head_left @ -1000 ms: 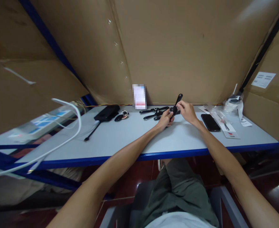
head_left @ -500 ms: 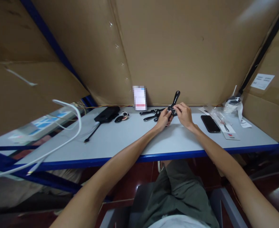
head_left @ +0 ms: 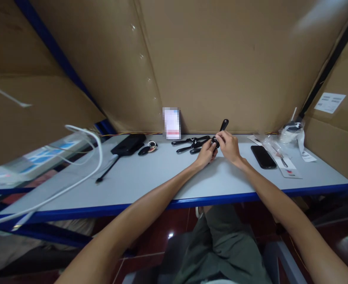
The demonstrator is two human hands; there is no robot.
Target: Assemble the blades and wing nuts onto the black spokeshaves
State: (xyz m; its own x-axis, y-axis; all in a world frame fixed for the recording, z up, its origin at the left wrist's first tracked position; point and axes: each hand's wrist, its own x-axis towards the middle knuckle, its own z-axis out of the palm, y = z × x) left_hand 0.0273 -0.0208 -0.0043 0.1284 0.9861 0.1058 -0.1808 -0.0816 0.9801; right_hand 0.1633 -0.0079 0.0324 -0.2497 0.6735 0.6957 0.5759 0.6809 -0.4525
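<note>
A glossy black-handled tool [head_left: 224, 125] with a rounded handle end is held upright and tilted to the right above the table. My left hand [head_left: 205, 154] is closed around its lower part. The fingers of my right hand [head_left: 229, 145] are closed in a pinch at the same part, just above the left fingers. Both hands cover the tool's lower end, so its exact kind cannot be made out. Beside my left hand, several similar black-handled tools [head_left: 192, 142] lie crossed over one another on the table.
A lit phone [head_left: 172, 124] leans on the cardboard wall. On the left lie a black device with a cable [head_left: 128, 144], a black oval item [head_left: 144, 150] and a white cable [head_left: 98, 157]. On the right are a dark phone [head_left: 263, 156], a packaging card [head_left: 292, 172] and a plastic-wrapped bundle [head_left: 291, 132].
The held tool sits slightly lower, and my right fingers have shifted inward and over its lower part. The view has moved a little.
</note>
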